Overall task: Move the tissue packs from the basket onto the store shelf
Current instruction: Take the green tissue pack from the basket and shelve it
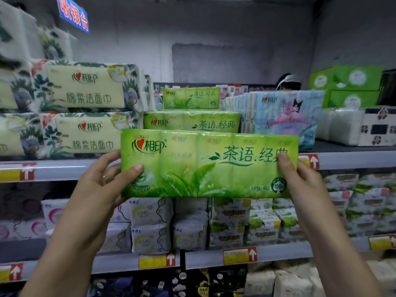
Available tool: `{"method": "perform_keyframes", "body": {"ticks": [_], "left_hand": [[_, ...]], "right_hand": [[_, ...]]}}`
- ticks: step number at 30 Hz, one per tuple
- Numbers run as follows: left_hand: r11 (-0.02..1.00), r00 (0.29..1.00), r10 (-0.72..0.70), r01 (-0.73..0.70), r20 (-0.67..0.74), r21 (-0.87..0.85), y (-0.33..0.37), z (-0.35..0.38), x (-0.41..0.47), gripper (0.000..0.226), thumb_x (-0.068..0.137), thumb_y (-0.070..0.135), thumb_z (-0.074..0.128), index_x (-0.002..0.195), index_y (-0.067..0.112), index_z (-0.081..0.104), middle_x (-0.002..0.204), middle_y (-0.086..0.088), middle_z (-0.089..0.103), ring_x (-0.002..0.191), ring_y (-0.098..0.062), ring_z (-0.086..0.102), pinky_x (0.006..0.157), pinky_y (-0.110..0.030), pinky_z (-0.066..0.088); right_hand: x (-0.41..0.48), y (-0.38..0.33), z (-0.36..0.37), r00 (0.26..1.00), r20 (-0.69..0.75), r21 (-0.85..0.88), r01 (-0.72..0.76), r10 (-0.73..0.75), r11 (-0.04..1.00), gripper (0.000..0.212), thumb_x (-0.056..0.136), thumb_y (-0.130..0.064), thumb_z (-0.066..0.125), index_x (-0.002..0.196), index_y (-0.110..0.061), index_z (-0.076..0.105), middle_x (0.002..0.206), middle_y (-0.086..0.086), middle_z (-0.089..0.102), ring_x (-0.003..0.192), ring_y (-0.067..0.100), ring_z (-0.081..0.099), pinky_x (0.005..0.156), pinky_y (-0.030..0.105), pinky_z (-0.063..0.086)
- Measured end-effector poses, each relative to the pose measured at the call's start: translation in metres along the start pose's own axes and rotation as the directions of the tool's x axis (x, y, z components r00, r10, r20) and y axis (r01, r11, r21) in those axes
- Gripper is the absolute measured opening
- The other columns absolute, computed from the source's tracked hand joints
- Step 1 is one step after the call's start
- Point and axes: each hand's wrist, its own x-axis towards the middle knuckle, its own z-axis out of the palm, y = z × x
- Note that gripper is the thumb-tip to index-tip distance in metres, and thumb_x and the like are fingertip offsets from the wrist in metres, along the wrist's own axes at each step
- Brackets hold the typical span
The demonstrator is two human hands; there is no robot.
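Hidden: fingertips of left hand and right hand, behind the glossy green plastic tissue pack — thumbs alone show. Blurred: yellow paper shelf labels — unreadable.

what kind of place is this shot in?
Most likely a supermarket aisle: tiered shelves with yellow-and-red price tags, stacked tissue packs and a blue cashier sign overhead. The left hand and right hand hold a green tissue pack.
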Motion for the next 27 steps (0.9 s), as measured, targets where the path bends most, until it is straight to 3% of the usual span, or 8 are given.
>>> {"method": "perform_keyframes", "body": {"ticks": [4,8,13,15,17,21,25,27], "left_hand": [[0.999,0.998,0.036,-0.036,-0.048,0.002,0.006,0.007,0.018,0.053,0.057,0.03,0.081,0.107,0.026,0.063,0.098,0.006,0.075,0.095,-0.017,0.069,0.091,-0.048,0.05],[0.995,0.994,0.103,-0.102,-0.024,0.024,0.01,0.01,0.035,0.039,0.064,0.028,0.073,0.101,0.029,0.063,0.09,0.01,0.075,0.084,-0.005,0.069,0.081,-0.036,0.049],[0.985,0.985,0.173,-0.173,-0.004,0.023,0.006,0.008,0.059,0.035,0.07,0.035,0.073,0.103,0.027,0.063,0.088,0.006,0.076,0.087,-0.009,0.071,0.073,-0.027,0.056],[0.981,0.982,0.188,-0.188,0.009,0.043,0.005,0.007,0.069,0.031,0.072,0.034,0.071,0.101,0.027,0.062,0.09,0.0,0.075,0.085,-0.009,0.071,0.064,-0.018,0.057],[0.979,0.981,0.194,-0.194,0.012,0.065,0.005,0.006,0.078,0.021,0.084,0.018,0.064,0.103,0.023,0.061,0.096,-0.004,0.073,0.082,-0.006,0.071,0.065,-0.02,0.058],[0.971,0.977,0.212,-0.212,0.005,0.109,0.004,0.004,0.096,0.018,0.086,0.014,0.062,0.101,0.023,0.062,0.09,0.0,0.074,0.075,-0.006,0.071,0.077,-0.039,0.055],[0.957,0.966,0.26,-0.259,0.011,0.132,-0.001,0.005,0.109,0.016,0.088,0.011,0.06,0.094,0.025,0.061,0.079,0.009,0.075,0.068,-0.001,0.069,0.054,-0.019,0.054],[0.954,0.964,0.265,-0.264,0.015,0.142,-0.007,0.005,0.112,0.016,0.087,0.011,0.06,0.091,0.026,0.062,0.082,0.009,0.076,0.072,-0.002,0.069,0.058,-0.015,0.054]], "right_hand": [[0.01,0.004,0.001,0.999,0.036,0.009,0.039,-0.039,0.999,0.025,0.086,-0.051,0.046,0.094,-0.035,0.064,0.082,-0.035,0.066,0.076,-0.022,0.057,0.068,0.009,0.038],[0.029,0.001,0.005,0.998,0.006,0.002,0.069,-0.069,0.998,0.026,0.08,-0.055,0.049,0.09,-0.037,0.065,0.086,-0.028,0.068,0.079,-0.017,0.059,0.07,0.013,0.041],[0.06,-0.012,0.014,0.99,-0.012,-0.109,0.136,-0.138,0.985,0.034,0.084,-0.056,0.047,0.08,-0.025,0.061,0.077,-0.018,0.06,0.076,-0.005,0.057,0.065,0.01,0.039],[0.075,-0.012,0.017,0.988,-0.005,-0.159,0.151,-0.154,0.976,0.052,0.077,-0.065,0.045,0.086,-0.015,0.055,0.081,-0.017,0.053,0.088,0.01,0.052,0.07,0.017,0.039],[0.087,-0.012,0.021,0.983,-0.007,-0.187,0.181,-0.186,0.966,0.075,0.074,-0.075,0.044,0.102,-0.007,0.059,0.102,-0.005,0.063,0.105,0.016,0.055,0.088,0.03,0.046],[0.1,-0.014,0.029,0.982,-0.011,-0.176,0.183,-0.188,0.967,0.067,0.08,-0.064,0.048,0.118,-0.011,0.062,0.122,0.006,0.063,0.115,0.02,0.056,0.1,0.037,0.043],[0.106,-0.012,0.035,0.974,-0.034,-0.181,0.213,-0.222,0.96,0.077,0.069,-0.075,0.047,0.106,-0.011,0.067,0.108,0.007,0.069,0.105,0.022,0.061,0.093,0.039,0.048],[0.108,-0.009,0.037,0.971,-0.045,-0.191,0.223,-0.236,0.956,0.067,0.073,-0.069,0.048,0.099,-0.01,0.068,0.1,0.007,0.07,0.099,0.022,0.063,0.086,0.036,0.048]]}}
